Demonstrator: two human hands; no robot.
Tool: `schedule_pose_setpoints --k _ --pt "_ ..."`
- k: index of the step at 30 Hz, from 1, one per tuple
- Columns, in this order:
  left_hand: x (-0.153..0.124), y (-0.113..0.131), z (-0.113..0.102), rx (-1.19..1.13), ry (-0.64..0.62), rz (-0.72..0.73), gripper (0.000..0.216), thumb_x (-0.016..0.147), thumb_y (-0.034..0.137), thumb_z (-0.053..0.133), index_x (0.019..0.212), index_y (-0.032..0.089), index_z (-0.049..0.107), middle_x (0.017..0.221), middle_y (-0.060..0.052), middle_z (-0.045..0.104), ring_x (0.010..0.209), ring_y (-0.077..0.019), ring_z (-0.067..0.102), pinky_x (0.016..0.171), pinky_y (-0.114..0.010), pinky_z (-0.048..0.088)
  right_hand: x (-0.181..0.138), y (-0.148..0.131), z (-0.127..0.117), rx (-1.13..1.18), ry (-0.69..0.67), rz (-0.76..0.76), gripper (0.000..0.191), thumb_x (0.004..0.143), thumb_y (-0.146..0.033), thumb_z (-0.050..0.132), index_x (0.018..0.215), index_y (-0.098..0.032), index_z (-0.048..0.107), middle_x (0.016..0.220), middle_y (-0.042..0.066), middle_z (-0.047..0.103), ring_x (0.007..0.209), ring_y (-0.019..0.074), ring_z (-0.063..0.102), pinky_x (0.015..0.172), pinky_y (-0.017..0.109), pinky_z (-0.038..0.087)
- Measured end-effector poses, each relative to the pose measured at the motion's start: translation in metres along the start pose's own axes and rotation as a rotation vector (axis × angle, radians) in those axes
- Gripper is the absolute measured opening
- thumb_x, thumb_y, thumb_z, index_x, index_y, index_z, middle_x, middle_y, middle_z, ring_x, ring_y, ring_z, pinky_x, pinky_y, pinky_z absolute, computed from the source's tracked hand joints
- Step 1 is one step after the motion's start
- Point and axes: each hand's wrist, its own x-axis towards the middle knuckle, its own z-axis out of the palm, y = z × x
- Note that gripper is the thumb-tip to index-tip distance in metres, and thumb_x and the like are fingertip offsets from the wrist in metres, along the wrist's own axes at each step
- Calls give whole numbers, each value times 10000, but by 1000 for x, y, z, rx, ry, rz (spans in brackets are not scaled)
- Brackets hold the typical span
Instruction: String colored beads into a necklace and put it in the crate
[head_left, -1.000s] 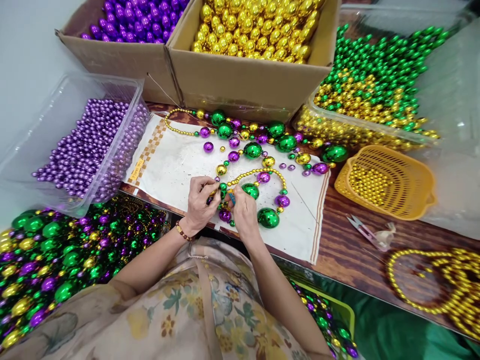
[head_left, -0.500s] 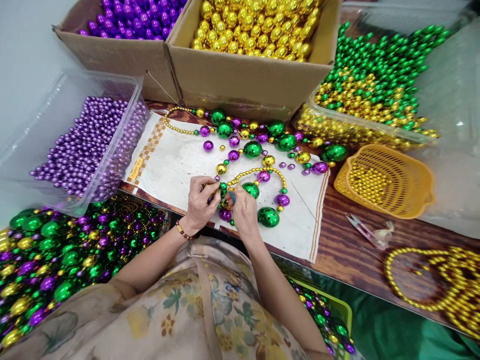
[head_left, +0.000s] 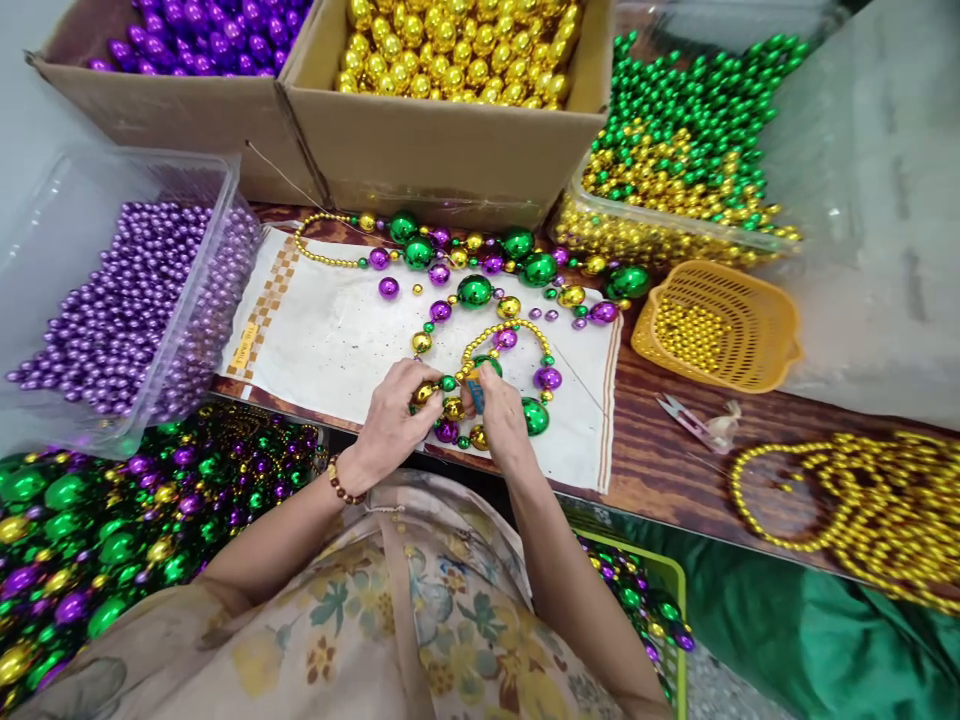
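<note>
A strand of purple, green and gold beads (head_left: 440, 311) curves over the white cloth (head_left: 330, 320) in front of me. My left hand (head_left: 394, 410) is closed, pinching the strand near a gold bead and a small green bead (head_left: 448, 383). Close beside it, my right hand (head_left: 501, 420) is closed around a small flat orange-and-blue object (head_left: 475, 392), mostly covered by the fingers. The strand's small gold beads (head_left: 491, 333) loop beyond my right hand, past a large green bead (head_left: 535, 416). A second finished-looking strand (head_left: 418, 252) lies along the cloth's far edge.
Behind stand cardboard boxes of purple beads (head_left: 225, 45) and gold beads (head_left: 457, 50). Clear bins hold lilac beads (head_left: 127, 300) and green-and-gold beads (head_left: 690, 130). To the right are an orange basket (head_left: 761, 345), thread snips (head_left: 690, 420) and gold bead strings (head_left: 885, 510).
The view has shifted, moving the surroundings left. My right hand has turned, showing more of the orange-and-blue object. My left hand still pinches the strand.
</note>
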Motion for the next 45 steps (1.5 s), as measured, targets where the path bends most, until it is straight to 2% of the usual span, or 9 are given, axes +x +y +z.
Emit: schedule_pose_setpoints --k 3,6,9,13,16,21,24,36,45 --pt "5 7 4 -50 -8 15 94 895 148 597 975 189 624 920 -38 642 862 -162 602 786 -299 487 12 -9 -7 8 -1 -104 555 937 -675 425 627 -219 496 597 -3 491 574 147 466 574 281 399" --pt "11 10 9 -112 18 5 92 926 212 594 1011 189 618 963 -47 637 873 -157 596 790 -294 478 28 -19 -15 -8 -73 -170 537 944 -648 435 624 -218 478 590 -14 474 563 137 448 565 276 373" --pt "16 12 17 -221 -11 -88 118 959 266 565 1042 192 606 942 -38 636 830 -144 582 756 -279 460 39 -23 -26 -58 -128 -213 563 936 -676 431 617 -214 480 580 -20 467 558 131 430 560 272 351" --pt "19 17 33 -332 -101 -220 132 948 322 595 986 195 603 836 -2 609 694 -115 516 643 -249 400 34 -15 -45 -114 -84 -181 615 936 -724 378 622 -209 501 591 -11 491 569 138 450 579 281 353" --pt "21 20 44 -345 -103 -250 141 925 331 625 953 195 603 773 18 576 629 -103 463 594 -244 360 17 -9 -57 -160 4 -170 597 971 -677 328 669 -209 545 619 0 519 598 156 491 609 294 365" --pt "26 25 53 -297 -87 -217 110 913 292 632 945 192 603 818 10 616 679 -105 511 630 -247 379 -2 -8 -64 -456 219 -287 529 1017 -561 264 717 -222 538 678 23 564 645 178 518 633 308 336" --pt "26 26 54 -276 -85 -188 109 920 291 624 950 189 597 841 4 630 711 -109 538 653 -247 396 -2 -7 -63 -620 284 -360 549 1040 -526 190 715 -225 515 694 39 593 668 185 536 636 311 326" --pt "24 22 56 -165 -66 -79 67 928 256 609 944 195 588 816 7 614 707 -120 547 658 -252 419 5 -6 -57 -884 338 -434 579 1066 -431 145 737 -213 569 678 61 625 654 184 559 595 316 267" --pt "24 20 57 -132 -67 -56 45 926 237 609 923 194 598 846 -6 622 757 -137 566 710 -262 436 6 -6 -59 -936 331 -485 518 1065 -371 208 734 -206 571 707 66 654 678 180 589 608 314 276"
